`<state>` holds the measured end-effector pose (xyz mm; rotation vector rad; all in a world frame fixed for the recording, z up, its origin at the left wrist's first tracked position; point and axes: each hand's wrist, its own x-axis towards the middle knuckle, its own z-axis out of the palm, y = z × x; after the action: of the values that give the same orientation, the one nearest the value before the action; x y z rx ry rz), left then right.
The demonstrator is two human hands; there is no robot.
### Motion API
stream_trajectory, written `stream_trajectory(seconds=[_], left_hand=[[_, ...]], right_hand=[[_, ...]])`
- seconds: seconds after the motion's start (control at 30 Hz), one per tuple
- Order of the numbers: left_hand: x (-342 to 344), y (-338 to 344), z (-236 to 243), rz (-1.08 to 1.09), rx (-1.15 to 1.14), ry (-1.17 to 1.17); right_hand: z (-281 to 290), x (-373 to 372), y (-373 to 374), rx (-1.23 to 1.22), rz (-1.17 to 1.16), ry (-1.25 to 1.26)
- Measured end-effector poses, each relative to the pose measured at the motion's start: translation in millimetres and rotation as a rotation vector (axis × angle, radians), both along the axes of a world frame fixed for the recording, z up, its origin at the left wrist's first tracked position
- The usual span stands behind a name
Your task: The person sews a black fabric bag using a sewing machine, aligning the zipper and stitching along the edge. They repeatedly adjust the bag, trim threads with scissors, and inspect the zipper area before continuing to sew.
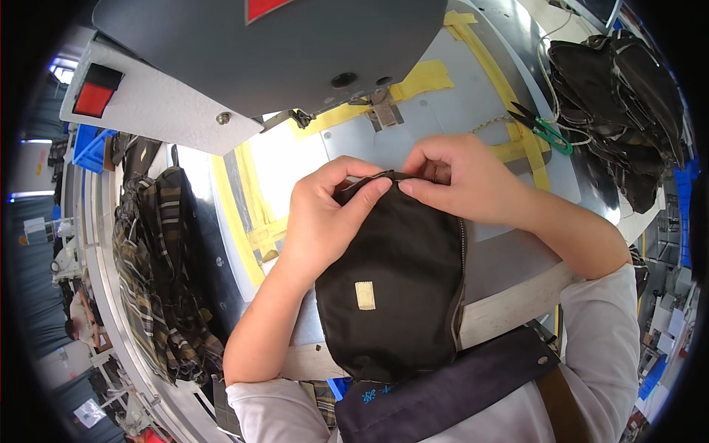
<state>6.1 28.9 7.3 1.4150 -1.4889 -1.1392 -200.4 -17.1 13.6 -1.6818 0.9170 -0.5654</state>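
A dark brown fabric piece (pixel 391 280) with a small cream tag and a zipper along its right side lies over the table's front edge toward my body. My left hand (pixel 325 207) pinches its upper edge between thumb and fingers. My right hand (pixel 454 181) grips the same edge just to the right, its thumb close to my left thumb and some fingers curled behind the fabric. Above my hands sits the grey head of a sewing machine (pixel 258 44), with a metal foot (pixel 385 111) over the yellow-taped worktop (pixel 340 144).
Plaid fabric (pixel 159 273) is piled at the left, near a blue bin (pixel 92 148). A stack of dark pieces (pixel 609 103) lies at the upper right beside green-handled scissors (pixel 554 136). Another person (pixel 83 317) is in the far left background.
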Motion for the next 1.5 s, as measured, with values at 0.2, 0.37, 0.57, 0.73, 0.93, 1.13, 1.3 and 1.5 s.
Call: stream_trajectory(seconds=[0.2,0.37,0.57,0.73,0.93,1.13,1.3,1.5], left_hand=[[-1,0,6,0.055,0.013,0.041],[-5,3,8,0.008,0.024,0.010],[-4,3,6,0.012,0.035,-0.011],[-3,1,4,0.029,0.033,0.034],[-2,1,0,0.015,-0.026,0.045],[-4,1,4,0.026,-0.005,0.018],[0,-2,1,0.041,-0.018,-0.002],[0,-10,-1,0.080,0.042,-0.057]], right_hand=[[-1,3,6,0.046,-0.111,-0.061],[3,4,3,0.027,-0.063,-0.063],[2,5,1,0.017,-0.029,-0.075],[0,-1,-2,-0.068,0.008,0.023],[-1,2,1,-0.077,-0.017,0.010],[-1,3,4,-0.085,-0.051,0.020],[-2,1,4,-0.133,-0.092,0.045],[-2,2,-5,-0.131,-0.111,0.095]])
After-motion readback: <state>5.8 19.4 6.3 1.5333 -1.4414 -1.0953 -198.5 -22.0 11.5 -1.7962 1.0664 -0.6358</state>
